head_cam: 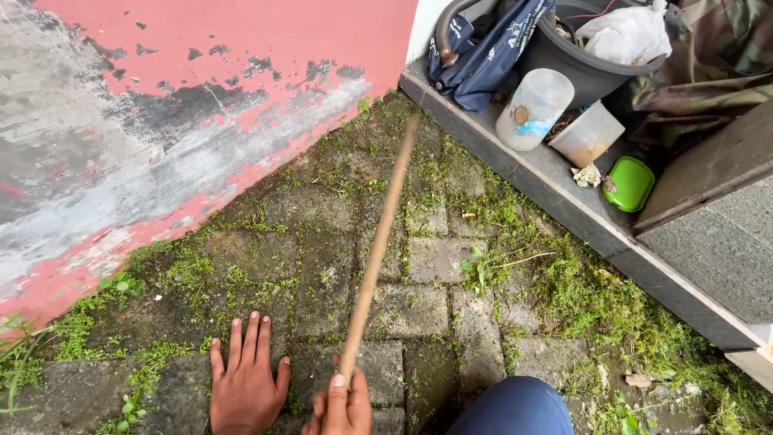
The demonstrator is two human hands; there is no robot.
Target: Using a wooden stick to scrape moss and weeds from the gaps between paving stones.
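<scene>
Your right hand [342, 403] is clenched around the near end of the stick [378, 246], thumb lying along the top, while your left hand [245, 383] rests flat and released on the mossy pavers [427, 310], fingers spread, holding nothing. The stick runs up and away from your grip, its far tip hanging near the corner where the peeling red wall [201, 89] meets the grey ledge [564, 197]. It looks thin, straight and stiff, probably light wood or bamboo, so it should swing easily but lever hard against your wrist when held this far back. Taking it further up the shaft would likely steady the tip. The pavers look damp and slick with moss. On the ledge sit a clear jar [534, 109], a tub [587, 134], a green lid [629, 184] and a black bucket [584, 64], well apart from the stick.
</scene>
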